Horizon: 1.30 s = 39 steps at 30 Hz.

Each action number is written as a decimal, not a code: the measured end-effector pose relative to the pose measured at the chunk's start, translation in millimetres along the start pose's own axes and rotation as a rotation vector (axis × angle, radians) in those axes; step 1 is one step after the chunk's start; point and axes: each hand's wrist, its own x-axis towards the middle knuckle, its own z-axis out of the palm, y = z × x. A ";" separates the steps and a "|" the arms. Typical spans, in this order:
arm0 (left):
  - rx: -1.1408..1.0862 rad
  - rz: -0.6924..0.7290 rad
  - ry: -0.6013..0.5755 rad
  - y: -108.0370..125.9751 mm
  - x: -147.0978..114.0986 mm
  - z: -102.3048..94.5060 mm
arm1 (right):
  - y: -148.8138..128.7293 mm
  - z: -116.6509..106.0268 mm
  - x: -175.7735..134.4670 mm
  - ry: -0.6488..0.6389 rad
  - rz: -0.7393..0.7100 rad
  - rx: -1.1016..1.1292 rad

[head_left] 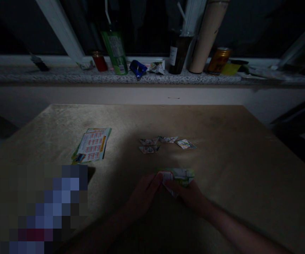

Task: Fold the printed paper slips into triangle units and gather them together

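Note:
A partly folded printed paper sheet (183, 174), green and white, lies at the near middle of the table between my hands. My left hand (147, 190) is closed at its left edge, thumb and fingers pressing on the paper. From the right, my right hand (192, 197) grips the lower right part, its thumb laid across the fold. Just beyond are several small folded paper pieces: a boat-like one (149, 149) in front of another (148, 141), a third (167, 139) beside them, and a diamond-shaped one (186, 144) at the right.
A stack of printed sheets (93, 144) lies on the table (221, 130) at the left. A blurred-out object (59, 201) covers the near left. On the windowsill (152, 79) stand a green container (117, 53), a dark cup (179, 56), a cardboard tube (208, 35) and an orange can (218, 60).

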 end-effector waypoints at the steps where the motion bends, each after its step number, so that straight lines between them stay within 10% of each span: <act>1: -0.009 -0.002 -0.015 -1.6 0.2 0.2 | 0.6 -0.5 0.4 -0.020 0.017 0.013; 15: -0.452 0.189 -0.293 -11.3 2.3 -3.5 | -0.6 2.2 2.5 -0.199 0.132 0.365; 39: -0.023 0.301 -0.171 -3.8 -3.8 -8.9 | 8.3 -3.4 3.3 -0.195 0.142 0.275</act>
